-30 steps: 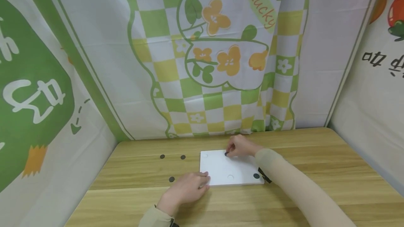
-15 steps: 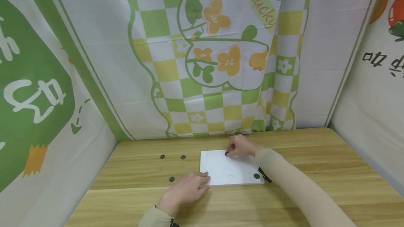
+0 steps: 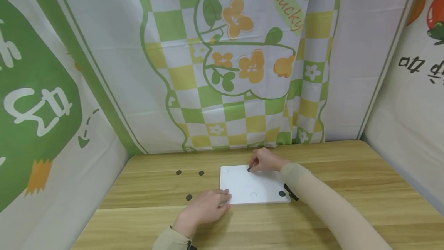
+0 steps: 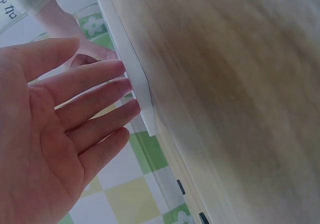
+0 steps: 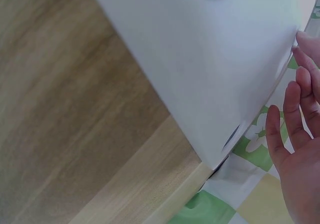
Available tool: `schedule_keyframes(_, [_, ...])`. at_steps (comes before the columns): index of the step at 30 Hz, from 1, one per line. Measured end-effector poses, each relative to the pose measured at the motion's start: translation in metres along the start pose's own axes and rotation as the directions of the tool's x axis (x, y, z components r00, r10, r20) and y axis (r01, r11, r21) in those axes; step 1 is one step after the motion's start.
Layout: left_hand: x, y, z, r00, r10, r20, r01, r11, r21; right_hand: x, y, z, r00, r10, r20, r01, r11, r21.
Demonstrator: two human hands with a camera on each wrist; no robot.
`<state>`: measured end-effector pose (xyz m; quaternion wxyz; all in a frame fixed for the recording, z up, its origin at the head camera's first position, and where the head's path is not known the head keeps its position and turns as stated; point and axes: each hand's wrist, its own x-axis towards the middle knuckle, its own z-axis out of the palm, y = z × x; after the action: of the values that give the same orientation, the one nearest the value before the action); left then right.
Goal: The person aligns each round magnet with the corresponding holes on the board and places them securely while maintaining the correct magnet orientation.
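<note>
A white board (image 3: 239,184) with shallow round recesses lies on the wooden table. My right hand (image 3: 265,160) is over its far edge, thumb and forefinger pinching a small black disc (image 3: 248,170) at the board's surface; the fingers partly cover the disc. Another black disc (image 3: 282,194) sits at the near right corner. One more dark disc (image 5: 231,137) shows near a corner of the board in the right wrist view, hidden behind the arm in the head view. My left hand (image 3: 206,206) rests its fingertips on the board's left edge, fingers extended in the left wrist view.
Left of the board, three loose black discs lie on the table: one disc (image 3: 178,172), a second disc (image 3: 201,173) and a nearer disc (image 3: 189,197). Bare recesses show at the far left (image 3: 226,171) and near middle (image 3: 253,195). A patterned curtain (image 3: 243,119) hangs behind the table (image 3: 149,188).
</note>
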<state>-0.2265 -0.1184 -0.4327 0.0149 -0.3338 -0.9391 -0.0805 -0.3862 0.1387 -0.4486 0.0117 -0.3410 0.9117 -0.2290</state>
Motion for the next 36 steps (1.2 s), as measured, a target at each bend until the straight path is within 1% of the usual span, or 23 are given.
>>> schedule_keyframes(6, [0.000, 0.001, -0.001, 1.000, -0.005, 0.006, 0.005, 1.000, -0.007, 0.000, 0.000, 0.000, 1.000, 0.015, 0.010, -0.015, 1.000, 0.014])
schedule_keyframes(13, [0.000, 0.001, -0.003, 1.000, -0.005, 0.010, 0.005, 1.000, -0.007, 0.000, 0.000, 0.000, 1.000, 0.022, 0.020, -0.022, 1.000, 0.004])
schedule_keyframes(17, [0.000, 0.002, -0.003, 1.000, -0.007, 0.015, 0.008, 1.000, -0.013, -0.001, 0.001, 0.000, 1.000, 0.004, 0.018, -0.003, 1.000, -0.003])
schedule_keyframes(24, [0.001, 0.000, 0.000, 1.000, -0.006, 0.012, 0.006, 1.000, -0.007, -0.005, 0.002, -0.001, 0.997, -0.075, -0.023, 0.074, 0.997, -0.036])
schedule_keyframes(36, [0.000, 0.000, -0.001, 1.000, -0.006, 0.011, 0.006, 1.000, -0.020, -0.015, 0.007, -0.006, 0.986, -0.155, -0.068, 0.155, 0.988, -0.012])
